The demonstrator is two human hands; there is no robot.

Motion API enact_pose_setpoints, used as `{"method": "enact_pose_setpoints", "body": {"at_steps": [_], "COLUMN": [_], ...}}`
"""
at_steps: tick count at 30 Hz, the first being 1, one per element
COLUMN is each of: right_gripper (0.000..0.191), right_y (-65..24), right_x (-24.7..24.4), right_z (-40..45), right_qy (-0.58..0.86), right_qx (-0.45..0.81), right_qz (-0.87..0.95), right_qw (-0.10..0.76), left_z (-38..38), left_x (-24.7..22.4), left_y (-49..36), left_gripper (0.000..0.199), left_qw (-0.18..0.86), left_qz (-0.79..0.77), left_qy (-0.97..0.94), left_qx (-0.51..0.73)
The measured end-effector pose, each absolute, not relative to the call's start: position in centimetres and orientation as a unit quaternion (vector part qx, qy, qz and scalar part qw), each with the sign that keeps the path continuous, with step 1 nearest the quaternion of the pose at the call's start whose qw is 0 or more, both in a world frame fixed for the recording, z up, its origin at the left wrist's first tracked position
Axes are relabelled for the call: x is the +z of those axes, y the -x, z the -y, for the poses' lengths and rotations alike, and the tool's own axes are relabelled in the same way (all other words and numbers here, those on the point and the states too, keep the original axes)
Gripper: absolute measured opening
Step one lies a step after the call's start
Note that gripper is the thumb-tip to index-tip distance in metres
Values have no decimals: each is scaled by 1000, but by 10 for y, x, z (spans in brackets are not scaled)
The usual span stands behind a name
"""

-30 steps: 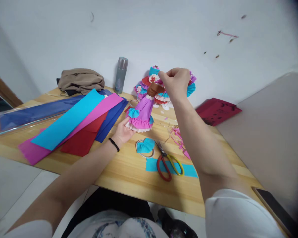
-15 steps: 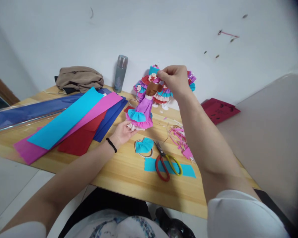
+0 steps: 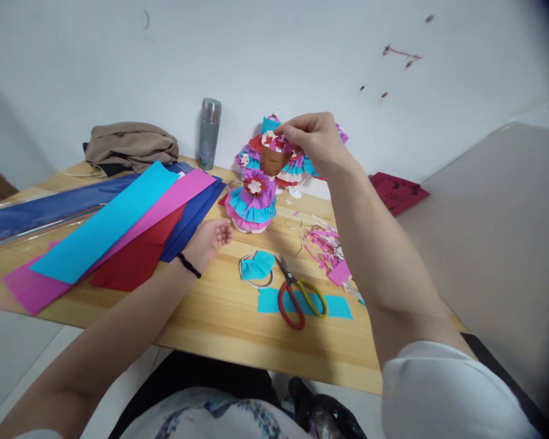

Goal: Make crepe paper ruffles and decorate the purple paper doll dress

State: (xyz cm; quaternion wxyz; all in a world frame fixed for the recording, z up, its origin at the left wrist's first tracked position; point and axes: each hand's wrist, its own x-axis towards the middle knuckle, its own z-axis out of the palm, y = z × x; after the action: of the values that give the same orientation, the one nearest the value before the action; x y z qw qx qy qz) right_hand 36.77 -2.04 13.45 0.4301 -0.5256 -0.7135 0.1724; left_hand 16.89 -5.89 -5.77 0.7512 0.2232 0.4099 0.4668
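Note:
A paper doll (image 3: 251, 207) with a brown upper part and a ruffled purple, blue and pink skirt stands at mid-table, a white-centred flower at its waist. My right hand (image 3: 313, 135) pinches it at the top; the exact spot under the fingertips is hidden. My left hand (image 3: 210, 239) is just left of the skirt hem, apart from it, its fingers loosely bent and holding nothing. In front lie a gathered blue crepe paper piece (image 3: 257, 266) on a ring-shaped roll, and scissors (image 3: 293, 292) with red and yellow handles across a blue paper strip (image 3: 339, 306).
Blue (image 3: 105, 222), pink and red paper sheets cover the table's left side. Behind them are a brown cloth (image 3: 130, 146) and a grey flask (image 3: 209, 134). More ruffled paper figures stand by the wall. Pink paper scraps (image 3: 322, 247) and a dark red card (image 3: 396, 192) lie to the right.
My left hand has let go of the skirt hem and drawn back left. The doll has turned, and its waist flower now shows. My right hand still holds its top.

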Motion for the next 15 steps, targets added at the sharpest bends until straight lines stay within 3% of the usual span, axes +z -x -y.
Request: {"method": "enact_pose_setpoints", "body": {"at_steps": [3,5,9,12,15], "right_gripper": [17,16,16,18,25], "right_y": [-367,-366,-359,-350,-343], "right_x": [134,132,130,130,131], "right_z": [23,24,27,32,34], "right_qy": [531,531,511,503,506], "right_qx": [176,176,179,183,182], "right_qz": [710,707,704,702,696], "right_qw": [427,432,460,470,476], "left_z": [49,40,21,14,15], "left_x": [-42,-22,34,77,104], "left_y": [-163,-160,-163,-174,-188], "left_gripper": [14,14,11,20,18], "left_qw": [675,560,417,366,397], "left_qz": [-413,-430,-340,-282,-273], "left_qy": [-279,-379,-558,-655,-687], "left_qx": [545,598,631,599,544]}}
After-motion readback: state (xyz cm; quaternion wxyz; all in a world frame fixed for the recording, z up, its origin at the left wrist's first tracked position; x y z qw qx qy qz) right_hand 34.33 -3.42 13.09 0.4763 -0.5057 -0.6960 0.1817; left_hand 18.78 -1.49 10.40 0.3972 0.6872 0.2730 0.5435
